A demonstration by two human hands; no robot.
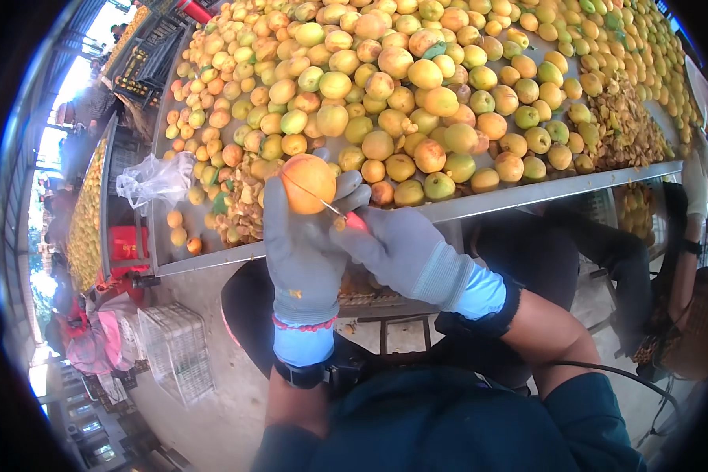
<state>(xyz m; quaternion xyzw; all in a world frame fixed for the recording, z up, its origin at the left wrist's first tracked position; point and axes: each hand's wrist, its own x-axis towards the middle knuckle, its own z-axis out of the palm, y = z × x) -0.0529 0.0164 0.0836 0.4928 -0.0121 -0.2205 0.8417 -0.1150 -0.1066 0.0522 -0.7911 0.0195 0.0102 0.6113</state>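
Note:
My left hand (pixel 300 256), in a grey coated glove, holds a round orange fruit (pixel 307 183) upright in its fingers. In my right hand (pixel 397 245), gloved alike, is a small knife with a red handle (pixel 356 222). Its thin blade (pixel 332 208) meets the fruit's lower right side, where a dark line runs across the skin; how deep the blade sits I cannot tell. Part of the handle is hidden by my fingers. Just beyond my hands, many yellow, orange and greenish fruits (pixel 377 145) lie heaped on a metal-edged table (pixel 480 206).
Brown-yellow scraps (pixel 617 110) are piled at the right, others (pixel 245 212) near my left hand. A clear plastic bag (pixel 157 179) lies on the table's left edge. On the floor stands a white crate (pixel 177 350). Another person's gloved hand (pixel 696 185) is at the far right.

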